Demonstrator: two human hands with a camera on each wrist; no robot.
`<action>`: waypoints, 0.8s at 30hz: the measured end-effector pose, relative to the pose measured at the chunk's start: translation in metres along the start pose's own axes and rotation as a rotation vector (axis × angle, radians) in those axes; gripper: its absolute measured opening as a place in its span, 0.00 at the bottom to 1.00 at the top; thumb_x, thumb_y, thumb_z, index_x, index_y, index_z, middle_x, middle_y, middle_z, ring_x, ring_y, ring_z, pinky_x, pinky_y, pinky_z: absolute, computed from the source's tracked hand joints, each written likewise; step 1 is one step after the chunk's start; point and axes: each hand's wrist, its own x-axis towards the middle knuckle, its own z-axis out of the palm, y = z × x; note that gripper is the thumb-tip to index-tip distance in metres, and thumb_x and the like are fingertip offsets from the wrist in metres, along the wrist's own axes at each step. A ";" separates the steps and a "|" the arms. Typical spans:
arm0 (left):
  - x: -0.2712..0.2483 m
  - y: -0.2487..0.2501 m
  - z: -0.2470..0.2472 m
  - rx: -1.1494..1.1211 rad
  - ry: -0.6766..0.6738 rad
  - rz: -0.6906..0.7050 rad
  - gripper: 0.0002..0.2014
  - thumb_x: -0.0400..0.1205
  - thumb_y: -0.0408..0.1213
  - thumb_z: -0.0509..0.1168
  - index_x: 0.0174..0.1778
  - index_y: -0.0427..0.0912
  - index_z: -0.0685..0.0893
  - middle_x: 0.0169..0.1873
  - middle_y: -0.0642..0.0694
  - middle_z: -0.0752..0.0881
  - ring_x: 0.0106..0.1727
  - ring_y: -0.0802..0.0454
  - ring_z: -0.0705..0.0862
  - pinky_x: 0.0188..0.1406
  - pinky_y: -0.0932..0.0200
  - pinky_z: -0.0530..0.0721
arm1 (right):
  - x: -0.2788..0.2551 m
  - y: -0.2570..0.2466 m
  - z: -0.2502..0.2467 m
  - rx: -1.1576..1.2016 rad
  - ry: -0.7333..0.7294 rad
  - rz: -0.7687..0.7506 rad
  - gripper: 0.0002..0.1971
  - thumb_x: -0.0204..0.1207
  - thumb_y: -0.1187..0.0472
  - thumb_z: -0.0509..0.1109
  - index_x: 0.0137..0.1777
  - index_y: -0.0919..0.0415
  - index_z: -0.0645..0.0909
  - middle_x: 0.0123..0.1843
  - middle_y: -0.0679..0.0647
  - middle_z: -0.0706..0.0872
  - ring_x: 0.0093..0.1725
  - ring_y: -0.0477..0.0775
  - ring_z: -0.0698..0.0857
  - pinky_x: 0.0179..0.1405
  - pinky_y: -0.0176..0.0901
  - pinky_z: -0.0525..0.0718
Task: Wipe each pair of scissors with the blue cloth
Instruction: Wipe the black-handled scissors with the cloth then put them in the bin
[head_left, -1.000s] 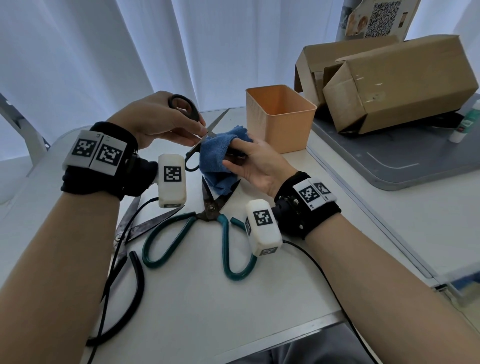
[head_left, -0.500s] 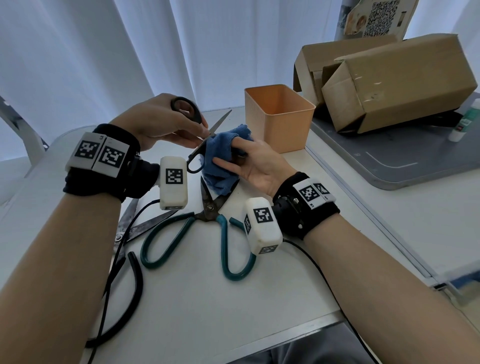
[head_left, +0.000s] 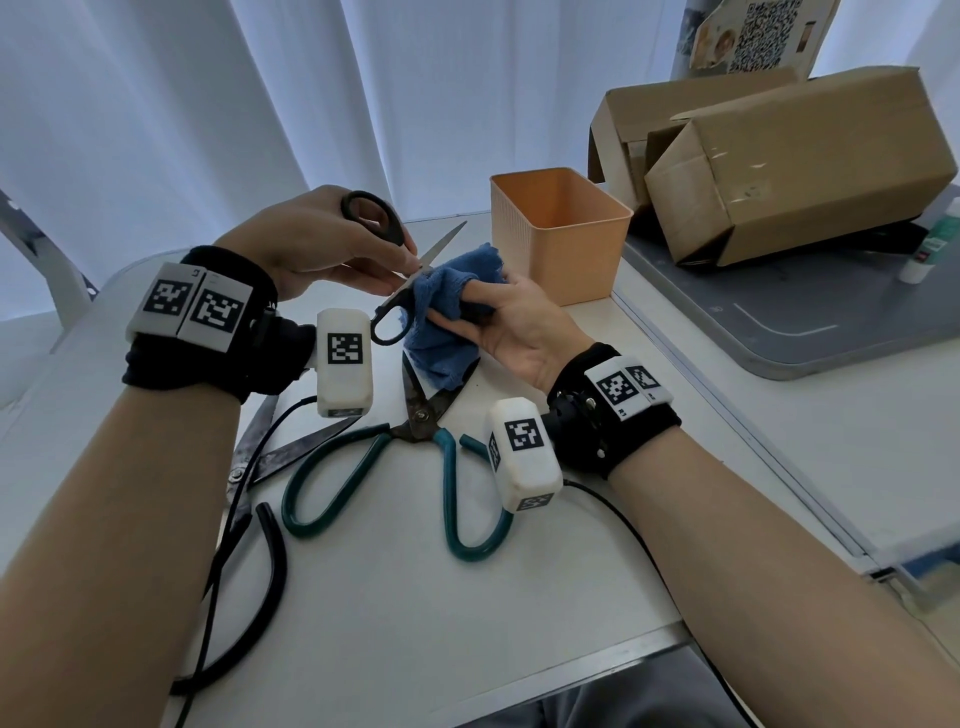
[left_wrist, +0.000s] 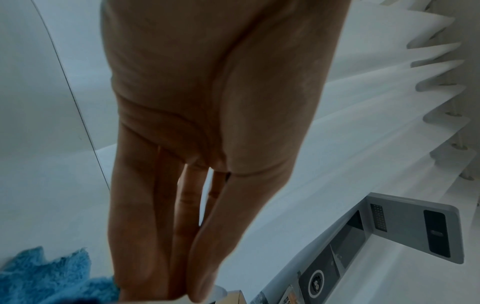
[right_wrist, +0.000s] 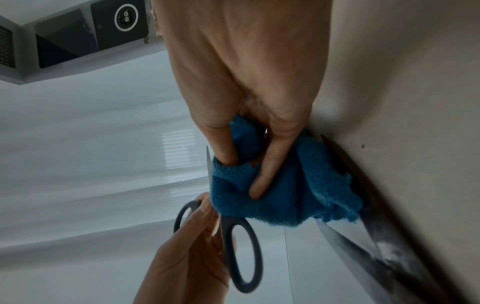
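Since a second back the black-handled scissors (head_left: 387, 278) have shifted only slightly: the cloth-wrapped grip now sits close up by the pivot, with more bare blade poking out toward the far side than before. My read is that I'm mid-stroke on this pair, nowhere near done with the set.

Left hand (head_left: 317, 249) pinches the scissors at the handles, thumb and fingertips clamped just under the upper loop; the lower loop hangs free toward me. Scissors are held up off the table (head_left: 519, 597), tip pointing far-right toward the orange bin (head_left: 561, 234).

Right hand (head_left: 514, 325) is closed on the blue cloth (head_left: 447, 312), fingers curled into the folds, cloth bunched around the blade (the right wrist view shows a thin strip of blade edge beside the thumb). Cloth and left fingertips nearly meet.

Teal-handled shears (head_left: 421, 452) lie open on the table directly beneath the cloth, whose lower corner hangs over their blades; I can't tell if it touches. A third pair with black handles (head_left: 260, 467) lies to their left, partly under my forearm. Both look still to be wiped.
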 end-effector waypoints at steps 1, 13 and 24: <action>0.000 0.000 0.001 -0.002 -0.004 0.000 0.05 0.77 0.27 0.74 0.47 0.36 0.88 0.42 0.41 0.91 0.44 0.49 0.90 0.48 0.59 0.91 | -0.001 0.000 0.000 0.000 -0.001 -0.003 0.13 0.80 0.79 0.64 0.62 0.70 0.75 0.64 0.72 0.81 0.59 0.68 0.85 0.52 0.58 0.88; 0.000 0.003 0.007 -0.054 0.059 0.014 0.06 0.76 0.27 0.75 0.47 0.36 0.87 0.37 0.46 0.91 0.40 0.53 0.90 0.42 0.63 0.90 | -0.003 -0.003 0.004 0.039 0.050 -0.026 0.19 0.80 0.77 0.63 0.71 0.73 0.72 0.64 0.71 0.81 0.56 0.64 0.86 0.50 0.55 0.90; -0.004 0.007 -0.002 -0.169 0.172 0.050 0.06 0.79 0.28 0.71 0.50 0.39 0.84 0.40 0.44 0.91 0.47 0.47 0.93 0.40 0.65 0.87 | -0.004 -0.004 0.002 0.046 0.159 -0.065 0.24 0.79 0.73 0.67 0.75 0.75 0.71 0.60 0.68 0.82 0.52 0.60 0.87 0.43 0.49 0.91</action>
